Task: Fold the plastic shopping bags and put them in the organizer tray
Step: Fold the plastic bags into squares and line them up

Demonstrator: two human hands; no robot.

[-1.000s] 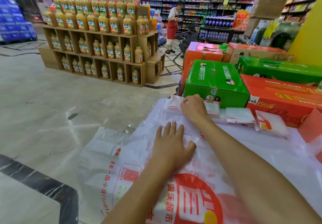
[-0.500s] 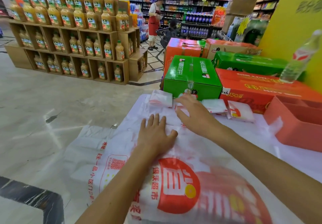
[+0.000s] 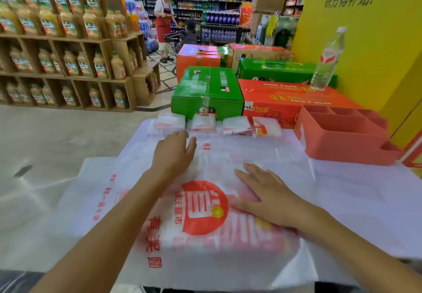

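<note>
- Our left hand (image 3: pixel 174 153) lies flat, fingers straight and together, on the far part of the thin, crinkly white plastic bag (image 3: pixel 205 212) spread over the table (image 3: pixel 365 201).
- Our right hand (image 3: pixel 269 195) presses flat beside the bag's round red logo, fingers slightly apart.
- The bag's left side overhangs the table edge.
- Four folded bags (image 3: pixel 236 125) line the far edge.
- The rigid red organizer tray (image 3: pixel 342 133), with compartments, sits far right; bare tablecloth lies between it and our right hand.
</note>
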